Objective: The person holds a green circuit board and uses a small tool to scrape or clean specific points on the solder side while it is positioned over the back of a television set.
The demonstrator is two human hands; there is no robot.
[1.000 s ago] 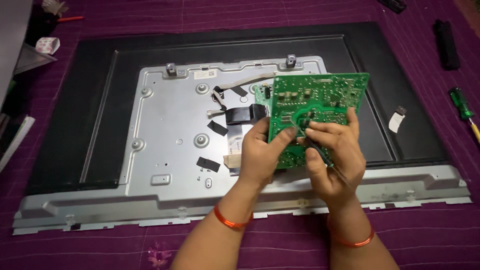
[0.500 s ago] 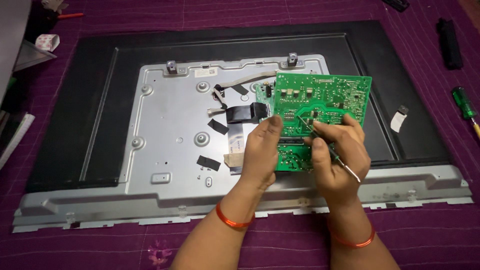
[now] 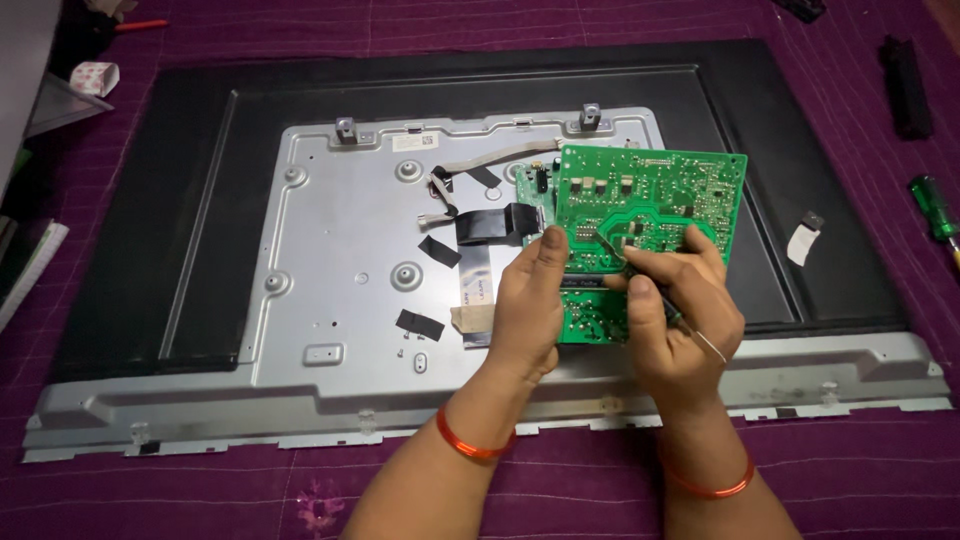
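Note:
A green circuit board (image 3: pixel 655 205) is held tilted up above the opened back of a flat screen panel (image 3: pixel 340 250). My left hand (image 3: pixel 528 300) grips the board by its lower left edge, thumb on its face. My right hand (image 3: pixel 680 310) holds a thin metal tool (image 3: pixel 700 338) like a pen, its tip hidden against the board's middle. Both wrists wear orange bangles. A flat ribbon cable (image 3: pixel 480 160) and black tape pieces (image 3: pixel 490 225) lie on the metal plate just left of the board.
The panel lies on a purple cloth (image 3: pixel 500 500). A green-handled screwdriver (image 3: pixel 935 205) and a black bar (image 3: pixel 905 85) lie at the right. A small white roll (image 3: pixel 93 77) and grey items sit at the far left. A white tab (image 3: pixel 803 240) rests on the black frame.
The board has tipped a little to the right and flatter. My right hand shifted slightly along the board's face with the tool; my left hand kept its grip.

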